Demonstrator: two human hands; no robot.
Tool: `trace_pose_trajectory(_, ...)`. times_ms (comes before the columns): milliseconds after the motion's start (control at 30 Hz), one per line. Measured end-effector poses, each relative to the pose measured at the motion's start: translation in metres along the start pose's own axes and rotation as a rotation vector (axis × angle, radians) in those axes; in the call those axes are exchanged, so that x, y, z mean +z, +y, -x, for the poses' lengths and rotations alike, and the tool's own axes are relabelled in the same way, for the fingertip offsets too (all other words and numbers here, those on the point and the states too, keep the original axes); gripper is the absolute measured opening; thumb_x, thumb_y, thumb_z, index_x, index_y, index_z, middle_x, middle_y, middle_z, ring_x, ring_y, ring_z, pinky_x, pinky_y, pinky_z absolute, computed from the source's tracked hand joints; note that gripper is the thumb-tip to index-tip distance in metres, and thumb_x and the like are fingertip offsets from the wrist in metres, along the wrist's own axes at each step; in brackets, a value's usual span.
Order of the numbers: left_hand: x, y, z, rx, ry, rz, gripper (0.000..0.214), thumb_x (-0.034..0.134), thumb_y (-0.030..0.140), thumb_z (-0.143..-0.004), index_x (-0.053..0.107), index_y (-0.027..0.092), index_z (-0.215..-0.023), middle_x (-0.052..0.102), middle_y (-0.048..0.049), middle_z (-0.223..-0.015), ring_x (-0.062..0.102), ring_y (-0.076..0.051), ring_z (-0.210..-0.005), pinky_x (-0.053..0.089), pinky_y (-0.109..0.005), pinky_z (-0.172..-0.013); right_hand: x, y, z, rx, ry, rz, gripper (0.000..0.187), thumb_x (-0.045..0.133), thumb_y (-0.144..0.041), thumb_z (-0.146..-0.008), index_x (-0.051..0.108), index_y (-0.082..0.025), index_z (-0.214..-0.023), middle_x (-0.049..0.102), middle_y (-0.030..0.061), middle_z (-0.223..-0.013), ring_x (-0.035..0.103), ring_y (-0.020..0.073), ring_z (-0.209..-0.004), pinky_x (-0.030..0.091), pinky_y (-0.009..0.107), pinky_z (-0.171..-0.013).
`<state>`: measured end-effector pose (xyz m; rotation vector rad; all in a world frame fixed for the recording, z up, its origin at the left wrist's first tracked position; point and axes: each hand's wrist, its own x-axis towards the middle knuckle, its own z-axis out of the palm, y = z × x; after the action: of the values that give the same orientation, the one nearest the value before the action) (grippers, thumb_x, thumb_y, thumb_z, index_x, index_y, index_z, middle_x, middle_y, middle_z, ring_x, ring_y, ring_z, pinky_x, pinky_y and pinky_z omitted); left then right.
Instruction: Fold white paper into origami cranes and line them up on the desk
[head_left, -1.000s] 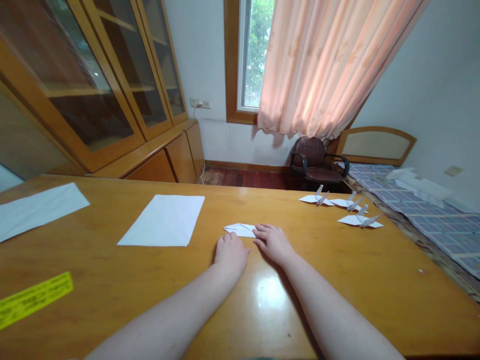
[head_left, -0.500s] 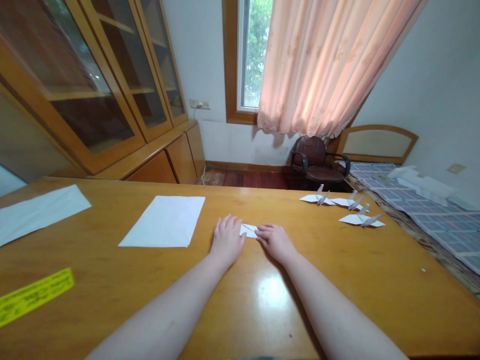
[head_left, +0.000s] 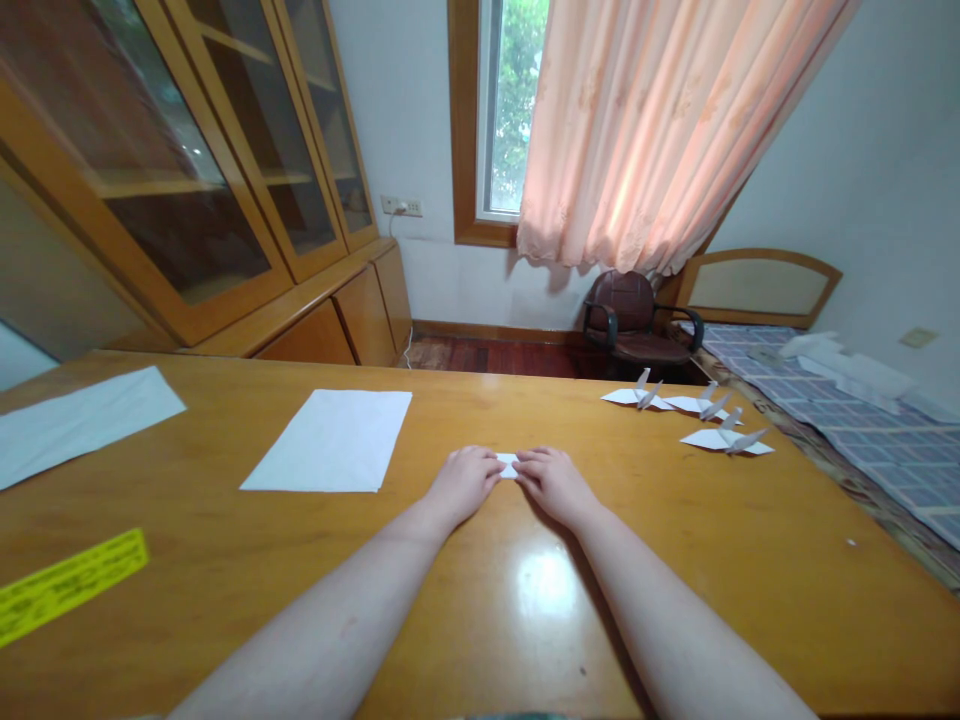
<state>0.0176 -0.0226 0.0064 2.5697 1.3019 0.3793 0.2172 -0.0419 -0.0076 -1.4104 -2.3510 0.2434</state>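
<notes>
A small folded white paper (head_left: 508,465) lies on the wooden table (head_left: 675,560), mostly covered by my hands. My left hand (head_left: 466,478) rests on its left part with fingers bent and pressed down on it. My right hand (head_left: 553,480) covers its right part, fingers curled onto the paper. Only a small strip of the paper shows between the fingertips of the two hands.
A plain white sheet (head_left: 330,440) lies left of my hands, another sheet (head_left: 82,420) at the far left, and a yellow strip (head_left: 67,585) near the front left. Three folded paper cranes (head_left: 694,418) stand at the right. Beyond the table are a chair (head_left: 637,320), cabinets and a bed.
My left hand has slid right over the folded paper and its fingers have curled down. The two hands are now close together, hiding most of the paper.
</notes>
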Motion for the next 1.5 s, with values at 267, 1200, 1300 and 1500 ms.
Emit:
trace_pose_trajectory(267,0.002,0.001,-0.001,0.024,-0.003,-0.035,0.027,0.045,0.032,-0.089,0.072,0.027,-0.093,0.068,-0.0039,-0.099,0.057,-0.019,-0.095,0.042,-0.032,-0.085,-0.004,-0.004,-0.001,-0.033,-0.010,-0.004,0.025,0.050,-0.036,-0.089,0.069,-0.023,-0.099,0.067,0.0063,-0.107,0.057,0.0184,-0.097,0.039,0.034,-0.089)
trace_pose_trajectory(1200,0.001,0.012,0.001,-0.032,-0.003,-0.035,0.032,0.041,0.038,-0.092,0.068,0.021,-0.088,0.064,-0.0061,-0.093,0.055,-0.018,-0.088,0.041,-0.032,-0.080,-0.001,-0.014,-0.002,0.094,0.018,-0.049,0.026,0.047,-0.033,-0.091,0.069,-0.020,-0.083,0.069,0.0052,-0.091,0.057,0.0169,-0.088,0.037,0.030,-0.085)
trace_pose_trajectory(1300,0.003,0.013,-0.001,-0.064,-0.017,-0.038,0.032,0.041,0.038,-0.092,0.068,0.020,-0.087,0.064,-0.0062,-0.092,0.055,-0.019,-0.089,0.041,-0.032,-0.080,-0.001,-0.016,-0.003,0.158,0.020,-0.034,0.025,0.050,-0.033,-0.089,0.068,-0.020,-0.078,0.069,0.0051,-0.084,0.057,0.0171,-0.084,0.037,0.030,-0.082)
trace_pose_trajectory(1500,0.004,0.014,-0.001,-0.180,-0.021,-0.021,0.027,0.054,0.033,-0.086,0.061,0.024,-0.110,0.062,-0.0060,-0.107,0.053,-0.020,-0.101,0.039,-0.033,-0.088,0.003,-0.009,-0.004,0.337,0.089,-0.066,0.016,0.064,-0.035,-0.078,0.066,-0.020,-0.084,0.068,0.0044,-0.084,0.057,0.0184,-0.081,0.039,0.030,-0.076)
